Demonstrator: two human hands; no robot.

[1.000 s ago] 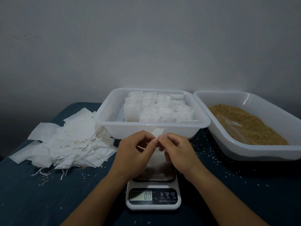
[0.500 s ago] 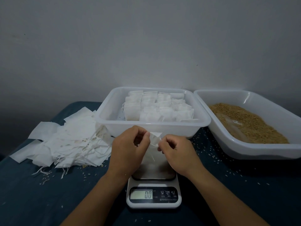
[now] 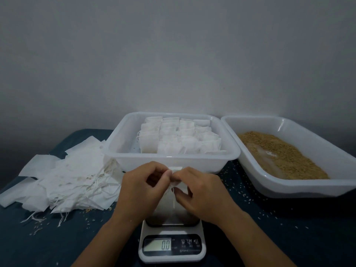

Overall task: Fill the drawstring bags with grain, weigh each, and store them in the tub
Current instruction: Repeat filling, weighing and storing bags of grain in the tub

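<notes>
Behind the scale (image 3: 172, 245), the storage tub (image 3: 230, 151) is seen, largely filled. Above the platform, a small drawstring bag (image 3: 180, 185) is pinched at its mouth by left hand (image 3: 141, 191) and right hand (image 3: 202, 193). Being thin and limp, it is judged best held by the top hem.

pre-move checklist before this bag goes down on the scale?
1. Bag held by both hands, left and right: ok.
2. Scale reads 0.0: ok.
3. Scale platform free under the bag: cannot tell, the hands hide most of it.
4. Bag filled with grain: cannot tell, the hands cover it.
5. Drawstring pulled shut: cannot tell.
6. Tub has a gap left of the stored bags: ok.
</notes>
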